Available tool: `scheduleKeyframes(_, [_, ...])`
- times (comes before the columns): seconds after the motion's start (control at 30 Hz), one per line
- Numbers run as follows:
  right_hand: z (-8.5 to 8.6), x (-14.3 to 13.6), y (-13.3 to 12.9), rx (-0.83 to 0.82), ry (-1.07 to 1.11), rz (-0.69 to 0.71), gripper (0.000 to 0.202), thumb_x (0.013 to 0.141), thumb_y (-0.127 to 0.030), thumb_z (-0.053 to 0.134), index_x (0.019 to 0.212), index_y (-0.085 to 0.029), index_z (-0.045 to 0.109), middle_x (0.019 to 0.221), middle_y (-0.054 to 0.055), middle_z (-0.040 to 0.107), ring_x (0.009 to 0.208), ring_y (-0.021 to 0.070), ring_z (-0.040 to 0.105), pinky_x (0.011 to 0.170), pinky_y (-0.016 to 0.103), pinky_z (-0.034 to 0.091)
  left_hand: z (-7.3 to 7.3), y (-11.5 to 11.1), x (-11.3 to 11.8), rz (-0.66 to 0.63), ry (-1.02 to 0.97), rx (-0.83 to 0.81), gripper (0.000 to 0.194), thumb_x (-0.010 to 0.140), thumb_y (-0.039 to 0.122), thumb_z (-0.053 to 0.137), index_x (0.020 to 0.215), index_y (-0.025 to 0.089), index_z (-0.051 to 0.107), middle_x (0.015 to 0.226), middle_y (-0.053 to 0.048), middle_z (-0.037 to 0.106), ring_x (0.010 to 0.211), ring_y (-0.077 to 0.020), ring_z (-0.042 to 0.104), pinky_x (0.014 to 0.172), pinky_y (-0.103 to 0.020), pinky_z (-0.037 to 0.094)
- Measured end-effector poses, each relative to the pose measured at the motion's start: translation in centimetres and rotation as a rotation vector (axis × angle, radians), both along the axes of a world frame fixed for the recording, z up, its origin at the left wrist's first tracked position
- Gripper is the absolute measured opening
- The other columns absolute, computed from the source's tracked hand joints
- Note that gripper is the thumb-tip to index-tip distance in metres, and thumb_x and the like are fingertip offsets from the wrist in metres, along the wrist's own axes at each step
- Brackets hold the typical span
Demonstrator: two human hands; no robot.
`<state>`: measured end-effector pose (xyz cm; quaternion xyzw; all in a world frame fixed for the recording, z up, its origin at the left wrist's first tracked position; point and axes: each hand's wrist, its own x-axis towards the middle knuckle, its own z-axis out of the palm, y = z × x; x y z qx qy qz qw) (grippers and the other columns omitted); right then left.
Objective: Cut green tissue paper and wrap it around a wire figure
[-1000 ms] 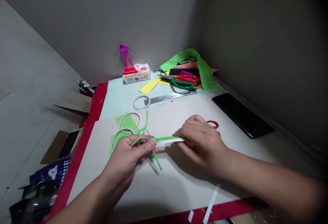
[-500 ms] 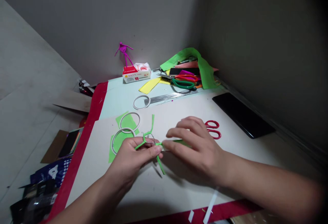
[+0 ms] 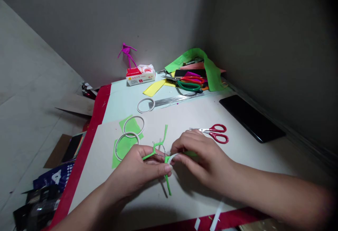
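Note:
Between the thumb and fingers of my left hand [image 3: 141, 169] is a small wire figure [image 3: 168, 186], its limbs wrapped in green. Bare twisted grey wire shows at its middle. My right hand [image 3: 204, 153] pinches a narrow strip [image 3: 173, 157], pale on one face, which curves up from the figure's body. A green part of a strip shows just behind the right fingers. Where strip and wire meet is partly covered by my left thumb. Beyond the right hand lie small red-handled scissors [image 3: 218, 128], blades slightly apart.
Two white tape rings [image 3: 133, 117] lie over green paper pieces [image 3: 116, 162] on the left. Farther back are another ring [image 3: 146, 99], thin wires [image 3: 171, 100], a yellow strip [image 3: 154, 88], green-handled scissors [image 3: 188, 86] and a magenta figure [image 3: 126, 50] on a box [image 3: 141, 78]. A black phone [image 3: 250, 118] lies right.
My left hand and the green figure have shifted slightly right and down. The strip now bends upward at the figure. My right fingers have closed into a pinch, uncovering more of the red scissors.

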<state>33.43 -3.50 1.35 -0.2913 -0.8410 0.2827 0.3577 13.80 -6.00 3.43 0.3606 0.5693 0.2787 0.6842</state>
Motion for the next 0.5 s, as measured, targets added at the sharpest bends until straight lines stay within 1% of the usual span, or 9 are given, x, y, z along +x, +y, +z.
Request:
scheduleKeyframes(0.07, [-0.2,0.0,0.0,0.1,-0.05,0.014,0.01,0.088,-0.016,0.055,0.096,-0.018,0.061,0.081,0.003,0.062,0.078,0.0159,0.051,0.072,0.033,0.032,0.0,0.0,0.0,-0.003,0.006,-0.008,0.017,0.059,0.019,0.083,0.067,0.013,0.069,0.063,-0.004,0.071,0.062,-0.0143,0.065,0.064,-0.024,0.048])
scheduleKeyframes(0.13, [-0.3,0.1,0.0,0.223,-0.069,0.031,0.012,0.089,-0.018,0.054,0.095,-0.018,0.064,0.08,0.004,0.063,0.077,0.017,0.049,0.072,0.035,0.03,0.0,0.0,0.0,-0.01,0.007,-0.025,0.016,0.059,0.018,0.082,0.068,0.014,0.069,0.062,-0.003,0.071,0.063,-0.0141,0.065,0.064,-0.024,0.048])
scheduleKeyframes(0.17, [-0.4,0.1,0.0,0.251,-0.065,0.035,0.012,0.089,-0.018,0.054,0.092,-0.017,0.065,0.078,0.004,0.063,0.076,0.017,0.049,0.071,0.035,0.03,0.0,-0.1,0.0,-0.016,0.005,-0.03,0.016,0.06,0.018,0.082,0.07,0.014,0.069,0.063,-0.003,0.071,0.063,-0.0138,0.065,0.064,-0.023,0.048])
scheduleKeyframes(0.23, [-0.2,0.1,0.0,0.219,-0.047,0.033,0.014,0.089,-0.018,0.053,0.085,-0.016,0.067,0.075,0.005,0.062,0.074,0.0168,0.049,0.071,0.035,0.03,0.1,-0.2,0.0,-0.037,0.006,-0.029,0.016,0.061,0.017,0.081,0.073,0.014,0.071,0.065,-0.002,0.071,0.063,-0.0125,0.064,0.063,-0.022,0.047])
scheduleKeyframes(0.3, [0.1,0.0,0.0,0.1,-0.014,0.017,0.015,0.088,-0.018,0.055,0.08,-0.016,0.067,0.073,0.004,0.062,0.073,0.0161,0.051,0.071,0.034,0.032,0.2,-0.2,0.0,-0.067,0.013,-0.013,0.015,0.063,0.017,0.08,0.074,0.013,0.072,0.067,-0.002,0.071,0.063,-0.0113,0.063,0.062,-0.02,0.047])
scheduleKeyframes(0.37, [0.4,-0.2,0.0,-0.078,0.032,0.002,0.012,0.086,-0.018,0.058,0.077,-0.017,0.067,0.071,0.002,0.064,0.073,0.0147,0.054,0.073,0.033,0.035,0.3,-0.2,0.1,-0.074,0.023,0.003,0.014,0.063,0.017,0.08,0.075,0.014,0.073,0.071,-0.003,0.072,0.066,-0.0118,0.064,0.063,-0.02,0.048])
scheduleKeyframes(0.43, [0.8,-0.5,0.1,-0.306,0.068,-0.01,0.011,0.083,-0.017,0.061,0.074,-0.018,0.067,0.071,0.001,0.066,0.07,0.0133,0.057,0.071,0.03,0.039,0.2,-0.3,0.2,-0.054,0.032,0.01,0.014,0.063,0.017,0.081,0.074,0.015,0.073,0.073,-0.004,0.073,0.069,-0.0133,0.065,0.065,-0.022,0.049])
scheduleKeyframes(0.5, [1.0,-0.7,0.2,-0.565,0.082,-0.026,0.011,0.081,-0.019,0.062,0.072,-0.017,0.067,0.069,0.0,0.067,0.067,0.0128,0.059,0.067,0.027,0.041,0.2,-0.4,0.2,-0.026,0.049,0.014,0.016,0.062,0.018,0.081,0.075,0.015,0.072,0.074,-0.004,0.073,0.071,-0.0143,0.066,0.066,-0.023,0.05])
